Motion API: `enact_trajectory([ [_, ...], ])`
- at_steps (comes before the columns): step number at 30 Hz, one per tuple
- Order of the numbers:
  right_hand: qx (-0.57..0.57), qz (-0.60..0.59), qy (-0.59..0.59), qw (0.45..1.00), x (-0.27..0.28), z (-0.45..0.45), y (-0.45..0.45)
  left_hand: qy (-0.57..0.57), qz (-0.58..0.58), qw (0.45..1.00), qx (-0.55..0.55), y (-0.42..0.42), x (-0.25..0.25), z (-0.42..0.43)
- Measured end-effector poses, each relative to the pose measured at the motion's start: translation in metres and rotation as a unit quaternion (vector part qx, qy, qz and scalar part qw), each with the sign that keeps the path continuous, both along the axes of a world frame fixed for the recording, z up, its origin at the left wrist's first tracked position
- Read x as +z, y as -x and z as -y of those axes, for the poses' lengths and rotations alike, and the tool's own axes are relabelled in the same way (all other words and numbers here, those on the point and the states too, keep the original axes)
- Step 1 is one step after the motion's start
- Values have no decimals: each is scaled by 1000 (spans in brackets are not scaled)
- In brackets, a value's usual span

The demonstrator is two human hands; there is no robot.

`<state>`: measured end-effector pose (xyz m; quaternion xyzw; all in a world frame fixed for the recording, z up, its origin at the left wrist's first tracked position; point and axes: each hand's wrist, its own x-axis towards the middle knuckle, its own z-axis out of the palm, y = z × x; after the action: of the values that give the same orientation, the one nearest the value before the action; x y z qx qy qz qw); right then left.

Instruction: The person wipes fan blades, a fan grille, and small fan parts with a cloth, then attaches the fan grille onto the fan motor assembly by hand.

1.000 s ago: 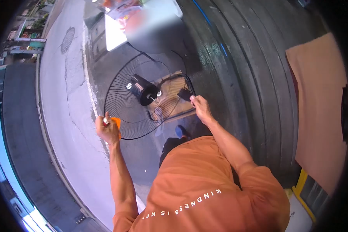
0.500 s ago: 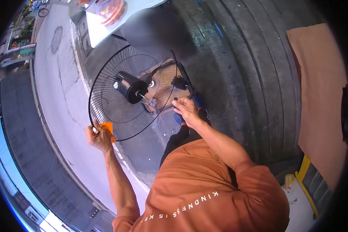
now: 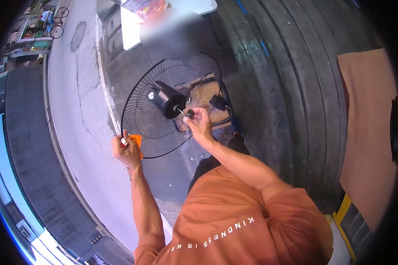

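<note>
A black fan motor (image 3: 163, 98) with a bare metal shaft stands in front of me, ringed by its round black wire grille (image 3: 148, 128). The fingers of my right hand (image 3: 200, 128) pinch a small black knob (image 3: 190, 114) at the shaft's end; whether it sits on the shaft I cannot tell. At the grille's lower left rim, my left hand (image 3: 127, 152) is closed on an orange cloth (image 3: 136, 142). A small pale and red thing shows between its fingers, too small to name. Behind the grille is the fan's black base frame (image 3: 227, 99).
A flat cardboard piece (image 3: 214, 112) lies by the base. Beyond the fan, a white table (image 3: 130, 33) bears a container of reddish things. A person with a bicycle (image 3: 56, 31) is on the road at far left. A brown board (image 3: 367, 132) stands at right.
My right hand has moved left with the black knob, from beside the grille to the shaft's end. My left hand keeps its hold at the rim. The whole view has shifted.
</note>
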<state>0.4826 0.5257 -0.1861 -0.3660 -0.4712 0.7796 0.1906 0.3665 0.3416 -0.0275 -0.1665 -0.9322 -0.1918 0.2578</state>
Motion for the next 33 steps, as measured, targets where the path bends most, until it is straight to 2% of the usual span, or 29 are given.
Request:
enact_trajectory([
  [2,-25,-15,-6,1000,0,8,11,-5,4,1000,-2,-1,-1,4],
  [8,27,41,-199,979,-3,9,29,-23,-8,1000,-5,-3,5,-7],
  [12,14,33,-256,966,-8,13,44,-16,-19,1000,-15,-1,5,-4],
  [16,-2,16,-244,970,-2,14,55,-40,-17,999,-22,-5,10,-10],
  [25,22,19,-306,952,5,10,59,-50,11,999,1,-8,13,-11],
  [33,5,65,-195,979,-10,19,62,-42,3,999,-13,-8,13,-8],
])
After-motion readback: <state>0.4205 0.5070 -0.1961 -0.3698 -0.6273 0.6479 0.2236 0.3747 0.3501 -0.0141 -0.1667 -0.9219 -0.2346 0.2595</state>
